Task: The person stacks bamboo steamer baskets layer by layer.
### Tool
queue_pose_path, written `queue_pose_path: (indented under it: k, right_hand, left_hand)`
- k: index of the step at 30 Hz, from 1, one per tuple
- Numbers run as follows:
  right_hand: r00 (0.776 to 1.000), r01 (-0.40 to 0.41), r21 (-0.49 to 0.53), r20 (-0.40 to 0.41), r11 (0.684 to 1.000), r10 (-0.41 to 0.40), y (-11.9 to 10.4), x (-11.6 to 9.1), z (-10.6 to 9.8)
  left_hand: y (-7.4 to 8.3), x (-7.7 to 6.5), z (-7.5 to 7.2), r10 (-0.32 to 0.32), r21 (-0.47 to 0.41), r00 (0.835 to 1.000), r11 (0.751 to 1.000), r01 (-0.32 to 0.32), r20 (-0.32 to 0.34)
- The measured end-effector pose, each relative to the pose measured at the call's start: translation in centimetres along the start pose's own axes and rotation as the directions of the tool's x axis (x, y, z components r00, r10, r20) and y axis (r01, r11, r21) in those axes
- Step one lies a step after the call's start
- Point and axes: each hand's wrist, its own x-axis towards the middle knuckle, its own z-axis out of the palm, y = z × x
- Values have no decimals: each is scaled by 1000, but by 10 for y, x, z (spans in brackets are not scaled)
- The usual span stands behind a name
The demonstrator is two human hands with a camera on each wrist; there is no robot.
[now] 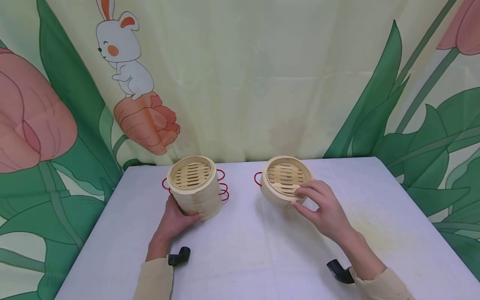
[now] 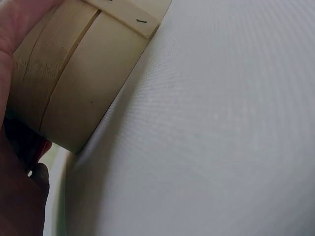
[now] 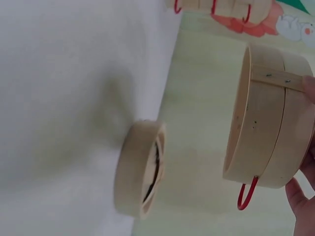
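Note:
A stack of bamboo steamer baskets (image 1: 208, 204) with red handles stands on the left of the table. My left hand (image 1: 177, 218) grips it low on its near side, thumb along the front. To the right, my right hand (image 1: 327, 208) pinches the near rim of another bamboo steamer basket (image 3: 268, 123), which has a slatted top and a red handle. In the right wrist view this basket is raised, with a gap between it and a shallow round bamboo piece (image 3: 132, 172) on the table. That lower piece is hidden in the head view.
A white cloth covers the table (image 1: 240, 254). Behind its far edge hangs a curtain (image 1: 240, 83) printed with a rabbit, tulips and leaves. Black curved pieces (image 1: 180, 256) sit at both sleeve cuffs.

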Motion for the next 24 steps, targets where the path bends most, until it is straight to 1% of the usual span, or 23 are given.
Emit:
queue_pose_path:
  k: [7,11,14,19,22,24]
  right_hand:
    - [999,32,36,-32,999,-30,-9,29,18]
    - [998,48,57,-52,997,-45,-15,45,27]
    - [994,79,65,-81,995,-74,-19,57,33]
    - [983,148,77,-124,986,-138,-26,75,43]
    - [977,176,91,-137,980,-162,-31,87,49]
    - [976,184,104,-141,977,-169,-35,94,53]
  left_hand:
    - [-2,0,0,2,-11,1000,1000,-2,-9]
    - [-4,0,1,22,-20,1000,1000,-23,-15]
    - [-5,1,1,33,-33,999,999,-34,-17]
    - [-4,0,0,24,-20,1000,1000,-24,-14]
    - [-6,1,0,45,-4,999,999,-45,-19]
    - [-11,2,1,58,-5,998,998,-59,-29]
